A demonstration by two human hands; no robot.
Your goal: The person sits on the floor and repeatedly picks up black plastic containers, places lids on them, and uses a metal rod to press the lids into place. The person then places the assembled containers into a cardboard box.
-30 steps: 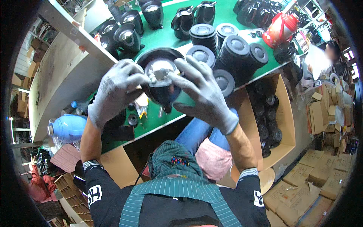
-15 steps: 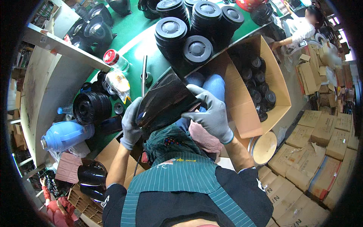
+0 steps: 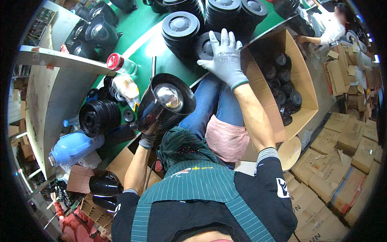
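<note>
My left hand (image 3: pixel 148 139), in a grey glove, grips a glossy black jug body (image 3: pixel 155 115) from below. The jug's wide round opening is tilted up, and a silvery dome shows inside it. Part of that hand is hidden behind the jug. My gloved right hand (image 3: pixel 225 66) is stretched forward with fingers spread, over a stack of round black lids (image 3: pixel 204 46) on the green table. Whether its fingertips touch the top lid I cannot tell. Beside that stack stands a taller stack of similar lids (image 3: pixel 180 25). A pink cloth (image 3: pixel 226 139) lies over my knee.
An open cardboard box (image 3: pixel 300 107) of black round parts stands on the right. An upright metal rod (image 3: pixel 153 66) rises from the table. To the left are a red-lidded jar (image 3: pixel 115 61), black rings (image 3: pixel 94 119) and a blue flask (image 3: pixel 74 148). Another person (image 3: pixel 328 26) works at far right.
My right hand has let go of the jug and moved forward to the lids, its fingers spreading. In my left hand the jug has turned, so its opening now faces up.
</note>
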